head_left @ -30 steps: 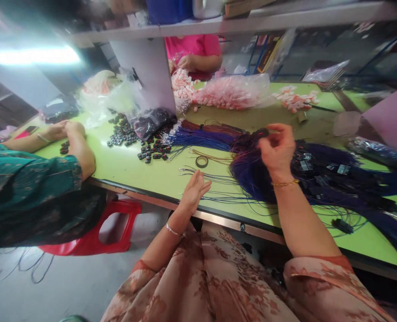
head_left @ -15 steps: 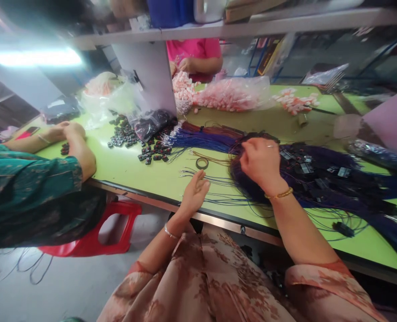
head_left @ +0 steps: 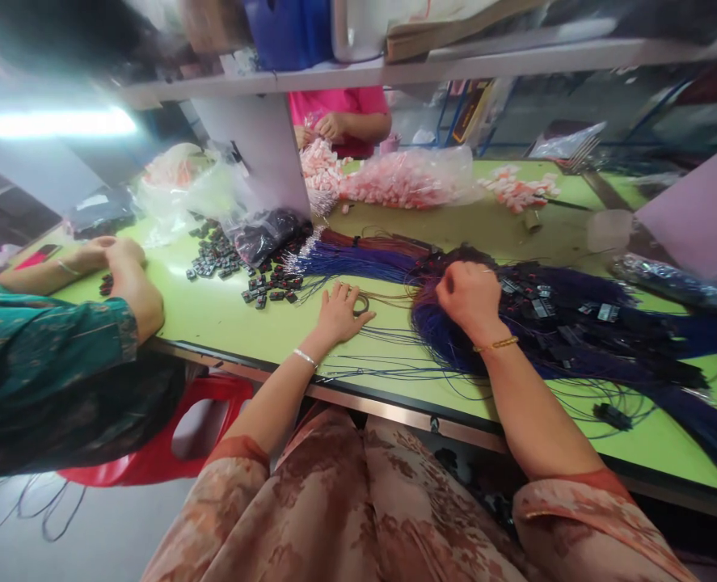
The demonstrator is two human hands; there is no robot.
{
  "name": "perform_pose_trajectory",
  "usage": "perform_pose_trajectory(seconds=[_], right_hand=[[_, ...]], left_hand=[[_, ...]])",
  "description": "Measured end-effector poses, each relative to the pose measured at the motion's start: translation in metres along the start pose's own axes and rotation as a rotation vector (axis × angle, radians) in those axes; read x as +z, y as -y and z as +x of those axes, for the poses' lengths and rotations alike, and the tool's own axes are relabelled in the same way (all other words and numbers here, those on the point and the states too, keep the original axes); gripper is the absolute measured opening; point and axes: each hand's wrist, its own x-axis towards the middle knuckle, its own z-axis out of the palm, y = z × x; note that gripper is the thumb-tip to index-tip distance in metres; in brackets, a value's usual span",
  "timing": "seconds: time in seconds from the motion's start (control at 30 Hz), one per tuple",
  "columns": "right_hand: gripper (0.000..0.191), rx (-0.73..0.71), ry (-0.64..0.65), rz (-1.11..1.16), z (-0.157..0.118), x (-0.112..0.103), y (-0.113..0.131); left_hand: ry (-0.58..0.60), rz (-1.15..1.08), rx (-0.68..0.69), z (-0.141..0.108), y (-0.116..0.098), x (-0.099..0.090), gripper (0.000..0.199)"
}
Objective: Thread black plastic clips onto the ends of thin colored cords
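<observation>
Wires lie under and beside my curled right hand, whose grip I can't tell; likely light, limp, best gathered bundled. My left hand spreads its fingers by the tape.

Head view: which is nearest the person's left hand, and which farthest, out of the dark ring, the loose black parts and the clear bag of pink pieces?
From the left hand:
1. Dark ring, right at the fingers, on their right side.
2. Loose black parts, to the left.
3. Clear bag of pink pieces, across the table.
</observation>
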Motion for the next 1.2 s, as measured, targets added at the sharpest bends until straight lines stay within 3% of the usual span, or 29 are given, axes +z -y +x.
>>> perform_pose_trajectory(seconds=[0.17,0.27,0.43,0.6,0.73,0.87,0.93,1.07,1.2], right_hand=[[0.033,0.452,-0.070,-0.027,0.006,-0.010,-0.048],[0.034,0.563,-0.027,-0.078,0.007,-0.008,-0.055],[0.036,0.454,0.074,-0.161,0.004,0.002,-0.042],[0.048,0.329,-0.071,-0.194,-0.003,-0.019,-0.035],[0.051,-0.046,-0.181,-0.075,-0.007,-0.036,-0.004],[0.044,-0.482,-0.021,0.108,-0.014,-0.021,0.036],[0.042,-0.580,0.081,0.127,-0.017,-0.008,0.044],[0.037,-0.477,0.162,0.040,-0.016,0.000,0.030],[0.034,-0.296,0.057,0.135,-0.007,-0.018,-0.008]], left_hand=[[0.005,0.106,0.033,-0.010,-0.004,0.002,0.050],[0.027,0.258,0.040,-0.016,-0.009,0.000,0.047],[0.049,0.512,0.059,-0.028,-0.014,-0.002,0.044],[0.051,0.607,0.037,-0.032,-0.013,-0.001,0.054],[0.072,0.594,0.004,-0.031,-0.010,0.002,0.066],[0.098,0.583,-0.035,-0.032,-0.009,0.003,0.072],[0.100,0.583,-0.038,-0.032,-0.009,0.002,0.073],[0.097,0.584,-0.028,-0.033,-0.009,0.001,0.075],[0.116,0.579,-0.038,-0.033,-0.010,-0.001,0.076]])
